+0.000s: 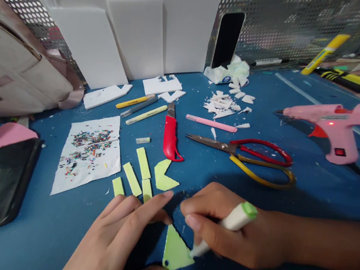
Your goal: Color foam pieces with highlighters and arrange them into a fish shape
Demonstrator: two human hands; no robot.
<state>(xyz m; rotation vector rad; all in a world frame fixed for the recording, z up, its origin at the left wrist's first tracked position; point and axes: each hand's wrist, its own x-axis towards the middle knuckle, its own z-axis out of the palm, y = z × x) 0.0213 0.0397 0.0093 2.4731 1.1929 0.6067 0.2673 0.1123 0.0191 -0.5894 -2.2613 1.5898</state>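
My right hand (pixel 224 223) is closed round a white marker pen (pixel 235 216) with a light green end. Its tip touches the right edge of a light green, roughly triangular foam piece (pixel 177 250) that has a small dark hole near one corner. My left hand (pixel 129 229) grips this piece by its edges, thumb at the bottom and a fingertip at the top, with the index finger stretched out above. Just beyond my left fingers lie several light green strips (pixel 131 178) and a notched green piece (pixel 164 175).
Farther out are a red-handled knife (pixel 170 136), scissors (pixel 231 148), a pink marker (pixel 210 123) and white scraps (pixel 219 104). A pink glue gun (pixel 339 124) stands right, its light on. A paper of beads (pixel 90 154) and a phone (pixel 3 183) lie left; white boards (pixel 136 33) lean behind.
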